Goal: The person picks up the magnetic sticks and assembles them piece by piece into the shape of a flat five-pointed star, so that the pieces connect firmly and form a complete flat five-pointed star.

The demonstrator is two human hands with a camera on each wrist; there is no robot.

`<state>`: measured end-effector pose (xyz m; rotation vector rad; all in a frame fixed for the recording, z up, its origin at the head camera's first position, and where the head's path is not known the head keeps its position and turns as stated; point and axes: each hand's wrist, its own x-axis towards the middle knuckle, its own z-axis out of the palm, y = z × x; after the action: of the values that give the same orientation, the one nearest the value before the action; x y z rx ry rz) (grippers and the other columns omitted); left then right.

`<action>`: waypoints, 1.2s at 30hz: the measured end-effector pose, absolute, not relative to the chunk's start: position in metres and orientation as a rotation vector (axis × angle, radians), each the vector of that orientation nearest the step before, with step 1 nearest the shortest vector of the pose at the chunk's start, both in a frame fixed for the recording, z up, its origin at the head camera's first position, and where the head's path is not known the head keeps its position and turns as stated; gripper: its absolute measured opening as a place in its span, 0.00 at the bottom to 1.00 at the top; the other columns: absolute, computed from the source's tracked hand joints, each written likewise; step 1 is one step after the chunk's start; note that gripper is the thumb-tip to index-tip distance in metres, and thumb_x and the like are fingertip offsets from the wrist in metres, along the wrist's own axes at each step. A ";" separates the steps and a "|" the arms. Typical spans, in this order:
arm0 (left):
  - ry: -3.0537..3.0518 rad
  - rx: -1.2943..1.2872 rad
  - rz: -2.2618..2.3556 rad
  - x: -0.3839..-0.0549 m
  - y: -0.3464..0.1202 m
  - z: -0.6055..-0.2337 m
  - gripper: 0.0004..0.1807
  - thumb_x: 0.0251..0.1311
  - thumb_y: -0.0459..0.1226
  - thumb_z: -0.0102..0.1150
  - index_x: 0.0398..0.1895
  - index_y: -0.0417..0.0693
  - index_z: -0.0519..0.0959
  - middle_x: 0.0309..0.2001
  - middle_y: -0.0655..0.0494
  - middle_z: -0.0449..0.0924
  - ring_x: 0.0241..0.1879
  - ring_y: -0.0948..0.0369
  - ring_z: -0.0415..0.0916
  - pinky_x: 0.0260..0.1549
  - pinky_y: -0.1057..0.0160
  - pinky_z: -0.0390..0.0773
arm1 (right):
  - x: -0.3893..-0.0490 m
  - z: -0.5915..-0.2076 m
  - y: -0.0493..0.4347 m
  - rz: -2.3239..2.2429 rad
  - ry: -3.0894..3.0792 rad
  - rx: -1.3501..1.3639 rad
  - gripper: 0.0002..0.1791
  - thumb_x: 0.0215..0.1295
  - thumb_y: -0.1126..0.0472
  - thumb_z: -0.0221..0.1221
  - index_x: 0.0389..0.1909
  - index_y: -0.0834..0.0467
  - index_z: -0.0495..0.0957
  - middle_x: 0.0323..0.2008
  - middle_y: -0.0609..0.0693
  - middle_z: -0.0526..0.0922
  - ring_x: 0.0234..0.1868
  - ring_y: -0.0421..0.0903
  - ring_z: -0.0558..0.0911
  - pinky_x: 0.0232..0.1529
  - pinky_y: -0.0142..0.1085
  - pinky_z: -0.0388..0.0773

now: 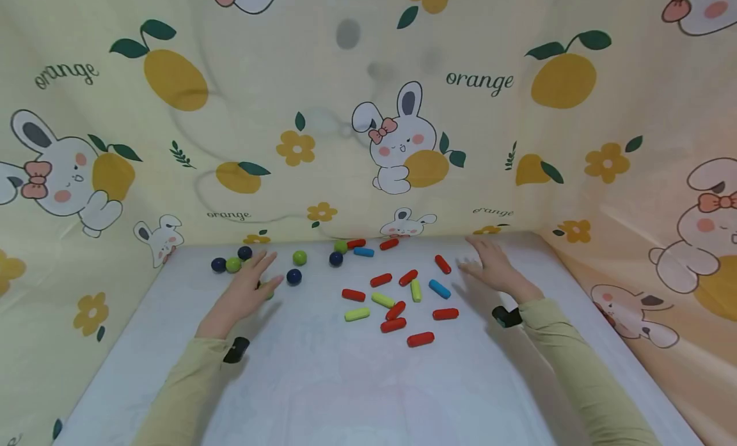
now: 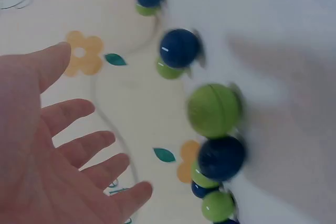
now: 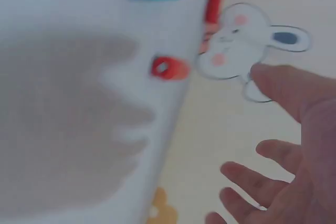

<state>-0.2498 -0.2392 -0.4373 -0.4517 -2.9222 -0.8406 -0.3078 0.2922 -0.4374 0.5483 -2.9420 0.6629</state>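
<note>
My left hand (image 1: 243, 295) hovers over the left group of balls with its fingers spread, holding nothing. Around it lie dark blue balls (image 1: 294, 277) and green balls (image 1: 299, 258); the hand partly hides some of them. In the left wrist view a green ball (image 2: 214, 110) and a dark blue ball (image 2: 221, 158) sit beyond the fingers. My right hand (image 1: 496, 270) is raised at the far right, fingers apart, with nothing in it. Nearest to it is a red stick (image 1: 443, 264). A blue stick (image 1: 439, 288) lies a little further left.
Red, yellow-green and blue sticks are scattered over the middle of the white table (image 1: 322, 395), among them a yellow-green stick (image 1: 357, 314) and a red stick (image 1: 421, 339). A printed curtain (image 1: 322, 62) stands along the back and both sides of the table.
</note>
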 end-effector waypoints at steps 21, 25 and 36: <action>-2.730 -0.284 -1.804 -0.219 -0.175 -0.470 0.25 0.64 0.41 0.60 0.64 0.45 0.71 0.62 0.47 0.71 0.59 0.50 0.71 0.54 0.51 0.73 | -0.231 -0.416 0.204 1.713 -2.817 0.580 0.22 0.68 0.66 0.56 0.62 0.64 0.68 0.55 0.64 0.75 0.53 0.60 0.77 0.51 0.46 0.77; -2.733 -0.278 -1.837 -0.213 -0.159 -0.478 0.25 0.62 0.39 0.61 0.62 0.46 0.73 0.60 0.49 0.73 0.55 0.53 0.74 0.53 0.51 0.74 | -0.225 -0.440 0.187 1.789 -2.811 0.643 0.21 0.67 0.62 0.58 0.60 0.59 0.71 0.54 0.59 0.77 0.51 0.55 0.78 0.49 0.43 0.79; -2.755 -0.301 -1.848 -0.204 -0.132 -0.490 0.24 0.61 0.39 0.63 0.60 0.47 0.74 0.58 0.51 0.74 0.55 0.52 0.73 0.53 0.52 0.75 | -0.194 -0.467 0.139 1.896 -2.882 0.897 0.22 0.67 0.61 0.59 0.60 0.62 0.72 0.50 0.55 0.80 0.49 0.48 0.79 0.49 0.34 0.77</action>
<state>-0.2040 -0.1316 -0.4902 -0.3012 -2.7546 -1.8479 -0.1939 0.1386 -0.4674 0.8967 -2.8824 1.8961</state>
